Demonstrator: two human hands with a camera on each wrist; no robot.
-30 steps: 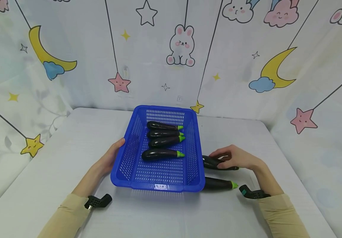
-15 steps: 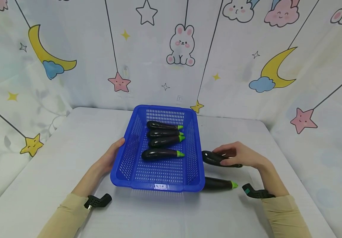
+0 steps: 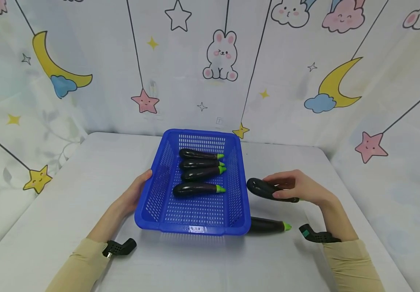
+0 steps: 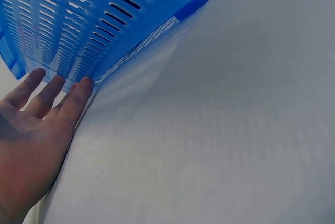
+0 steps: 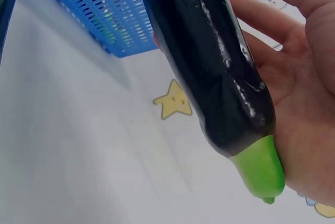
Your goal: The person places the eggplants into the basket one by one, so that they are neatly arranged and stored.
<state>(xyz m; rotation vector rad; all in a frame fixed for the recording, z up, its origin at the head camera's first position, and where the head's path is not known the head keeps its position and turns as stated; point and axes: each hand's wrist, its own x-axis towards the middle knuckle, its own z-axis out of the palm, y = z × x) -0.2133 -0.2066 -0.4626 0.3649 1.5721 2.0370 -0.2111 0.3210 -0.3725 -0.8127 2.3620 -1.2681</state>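
My right hand (image 3: 302,187) grips a dark eggplant (image 3: 260,187) just right of the blue basket (image 3: 158,225), its rounded end near the basket's right rim. In the right wrist view the green stem end (image 5: 260,169) points back toward the wrist. My left hand (image 3: 135,192) lies against the basket's left side; in the left wrist view its fingers (image 4: 77,98) are extended and touch the perforated wall. Inside the basket lie several eggplants in a row, the nearest one (image 3: 195,190) set apart from the others. Another eggplant (image 3: 268,225) lies on the table, its left end hidden by the basket.
The white table (image 3: 191,263) extends around the basket, up to a patterned backdrop (image 3: 180,61) with moons, stars and a rabbit. Black wrist devices (image 3: 319,235) sit on both forearms, the right one close to the loose eggplant's stem.
My right hand has lifted the eggplant and shifted slightly away and to the right, tilting its rounded end up. The left hand and the basket stay in place.
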